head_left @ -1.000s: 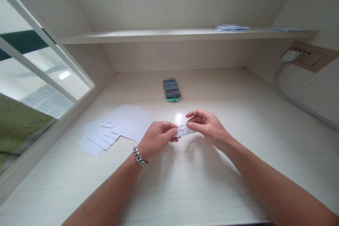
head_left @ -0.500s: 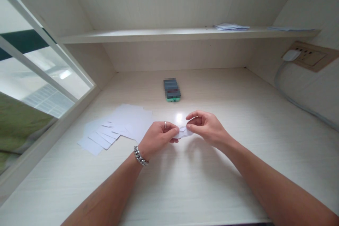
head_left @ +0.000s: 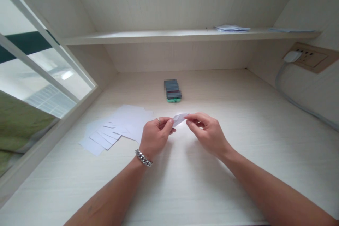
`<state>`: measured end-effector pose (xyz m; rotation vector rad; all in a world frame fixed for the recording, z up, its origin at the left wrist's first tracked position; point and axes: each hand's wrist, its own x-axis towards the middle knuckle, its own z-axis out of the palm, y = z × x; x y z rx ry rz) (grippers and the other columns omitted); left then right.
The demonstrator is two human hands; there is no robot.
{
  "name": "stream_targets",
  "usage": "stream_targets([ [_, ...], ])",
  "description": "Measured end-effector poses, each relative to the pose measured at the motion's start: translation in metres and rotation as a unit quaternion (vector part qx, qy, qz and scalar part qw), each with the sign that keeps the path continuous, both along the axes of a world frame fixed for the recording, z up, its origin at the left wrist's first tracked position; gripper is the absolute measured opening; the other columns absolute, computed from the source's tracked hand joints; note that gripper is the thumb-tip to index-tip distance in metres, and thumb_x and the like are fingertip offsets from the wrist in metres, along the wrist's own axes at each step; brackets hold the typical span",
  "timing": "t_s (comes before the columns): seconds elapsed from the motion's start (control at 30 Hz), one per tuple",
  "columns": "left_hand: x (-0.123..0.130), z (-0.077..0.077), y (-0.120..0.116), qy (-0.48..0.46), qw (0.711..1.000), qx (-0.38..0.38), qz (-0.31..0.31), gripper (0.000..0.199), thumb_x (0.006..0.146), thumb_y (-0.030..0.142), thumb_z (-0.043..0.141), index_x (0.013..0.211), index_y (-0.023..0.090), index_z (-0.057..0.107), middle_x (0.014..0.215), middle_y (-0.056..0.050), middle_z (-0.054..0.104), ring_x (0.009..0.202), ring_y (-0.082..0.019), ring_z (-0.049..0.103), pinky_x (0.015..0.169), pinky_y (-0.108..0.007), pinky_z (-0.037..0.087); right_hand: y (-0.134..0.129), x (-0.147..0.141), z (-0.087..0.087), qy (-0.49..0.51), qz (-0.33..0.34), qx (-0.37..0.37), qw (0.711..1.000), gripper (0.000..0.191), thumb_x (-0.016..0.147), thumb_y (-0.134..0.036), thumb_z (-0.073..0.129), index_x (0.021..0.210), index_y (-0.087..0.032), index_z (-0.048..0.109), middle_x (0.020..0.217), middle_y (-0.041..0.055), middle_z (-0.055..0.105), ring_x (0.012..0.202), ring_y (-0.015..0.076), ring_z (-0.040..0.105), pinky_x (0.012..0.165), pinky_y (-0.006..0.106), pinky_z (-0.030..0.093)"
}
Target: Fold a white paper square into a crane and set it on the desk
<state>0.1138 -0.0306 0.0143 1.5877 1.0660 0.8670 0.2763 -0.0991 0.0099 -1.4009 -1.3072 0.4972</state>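
Note:
A small piece of folded white paper is held up over the desk between my two hands, tilted with its right end higher. My left hand, with a ring and a chain bracelet at the wrist, pinches its left end between thumb and fingers. At the right tip of the paper, my right hand has its fingertips closed on the edge, the thumb just below. To the left of my left hand lie several loose white paper sheets, overlapping smaller paper strips.
A phone with a green edge, its screen blurred, lies beyond my hands. Folded papers rest on the shelf along the back. A white plug with a grey cable sits in the right wall socket.
The folded paper has risen a little and turned, its right end now pointing up. My right fingers have come down closer together at its tip, and my left hand has shifted slightly left.

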Motion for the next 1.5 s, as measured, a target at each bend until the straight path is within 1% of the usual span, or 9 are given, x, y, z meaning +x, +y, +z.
stream_targets([
  [0.17, 0.002, 0.002, -0.010, 0.045, 0.992, 0.116, -0.017, 0.026, 0.084, 0.038, 0.062, 0.095, 0.018, 0.075, 0.090, -0.006, 0.076, 0.074, -0.019, 0.070, 0.064, -0.026, 0.056, 0.001, -0.010, -0.004, 0.074, 0.081, -0.059, 0.992, 0.030, 0.087, -0.033, 0.061, 0.113, -0.022, 0.069, 0.118, 0.0092, 0.066, 0.099, 0.0214, 0.065, 0.079, 0.032, 0.056],
  [0.33, 0.003, 0.004, -0.013, 0.054, 0.978, 0.179, -0.096, 0.024, 0.090, 0.031, 0.055, 0.096, 0.022, 0.076, 0.104, -0.006, 0.073, 0.088, -0.018, 0.067, 0.070, -0.024, 0.053, 0.006, -0.005, -0.008, 0.175, 0.117, -0.087, 0.974, 0.037, 0.081, -0.039, 0.070, 0.111, -0.019, 0.070, 0.115, 0.0099, 0.069, 0.106, 0.0244, 0.064, 0.092, 0.038, 0.052],
  [0.43, 0.001, 0.003, -0.011, 0.053, 0.981, 0.166, -0.089, 0.020, 0.087, 0.028, 0.059, 0.097, 0.020, 0.074, 0.100, -0.006, 0.072, 0.083, -0.016, 0.066, 0.067, -0.023, 0.052, 0.008, 0.000, -0.008, 0.189, 0.122, -0.089, 0.970, 0.031, 0.081, -0.038, 0.069, 0.103, -0.017, 0.072, 0.097, 0.0080, 0.073, 0.087, 0.0212, 0.068, 0.082, 0.036, 0.055],
  [0.57, -0.005, 0.005, -0.006, 0.074, 0.984, 0.160, -0.004, 0.018, 0.078, 0.033, 0.069, 0.088, 0.017, 0.072, 0.075, -0.003, 0.069, 0.063, -0.013, 0.060, 0.059, -0.023, 0.049, 0.008, 0.003, -0.003, 0.202, 0.108, -0.118, 0.966, 0.028, 0.080, -0.040, 0.069, 0.091, -0.015, 0.072, 0.077, 0.0049, 0.069, 0.068, 0.0166, 0.066, 0.066, 0.032, 0.056],
  [0.63, -0.006, 0.007, -0.004, 0.062, 0.987, 0.151, 0.010, 0.024, 0.076, 0.035, 0.072, 0.092, 0.016, 0.070, 0.083, -0.005, 0.070, 0.068, -0.014, 0.061, 0.061, -0.024, 0.050, 0.007, 0.003, -0.002, 0.213, 0.110, -0.121, 0.963, 0.028, 0.078, -0.040, 0.071, 0.090, -0.015, 0.071, 0.078, 0.0045, 0.068, 0.066, 0.0156, 0.066, 0.064, 0.031, 0.055],
  [0.73, -0.005, 0.008, -0.004, 0.013, 0.995, 0.084, -0.048, 0.031, 0.076, 0.035, 0.072, 0.099, 0.015, 0.070, 0.099, -0.009, 0.072, 0.085, -0.019, 0.067, 0.071, -0.027, 0.054, 0.006, 0.002, 0.000, 0.232, 0.133, -0.128, 0.955, 0.028, 0.077, -0.040, 0.072, 0.089, -0.015, 0.069, 0.076, 0.0033, 0.068, 0.065, 0.0146, 0.066, 0.063, 0.030, 0.055],
  [0.83, -0.002, 0.007, -0.005, -0.016, 0.995, 0.029, -0.098, 0.027, 0.077, 0.035, 0.072, 0.094, 0.014, 0.073, 0.094, -0.010, 0.075, 0.086, -0.021, 0.069, 0.076, -0.029, 0.055, 0.005, 0.000, 0.000, 0.236, 0.152, -0.141, 0.949, 0.026, 0.077, -0.039, 0.072, 0.087, -0.016, 0.067, 0.072, 0.0021, 0.067, 0.065, 0.0147, 0.065, 0.063, 0.030, 0.054],
  [1.07, -0.002, 0.010, -0.005, -0.033, 0.995, -0.008, -0.094, 0.018, 0.073, 0.028, 0.075, 0.083, 0.013, 0.074, 0.083, -0.008, 0.076, 0.076, -0.020, 0.071, 0.073, -0.029, 0.057, 0.005, 0.002, -0.001, 0.184, 0.138, -0.120, 0.966, 0.016, 0.075, -0.031, 0.073, 0.082, -0.016, 0.071, 0.077, 0.0040, 0.069, 0.071, 0.0159, 0.064, 0.064, 0.029, 0.051],
  [1.5, -0.001, 0.008, -0.005, -0.084, 0.990, -0.052, -0.096, 0.009, 0.066, 0.018, 0.076, 0.073, 0.014, 0.072, 0.068, -0.003, 0.072, 0.062, -0.014, 0.066, 0.061, -0.024, 0.055, 0.003, -0.002, 0.006, 0.269, 0.141, -0.143, 0.942, 0.015, 0.065, -0.028, 0.080, 0.073, -0.017, 0.073, 0.067, 0.0013, 0.069, 0.061, 0.0144, 0.066, 0.060, 0.028, 0.054],
])
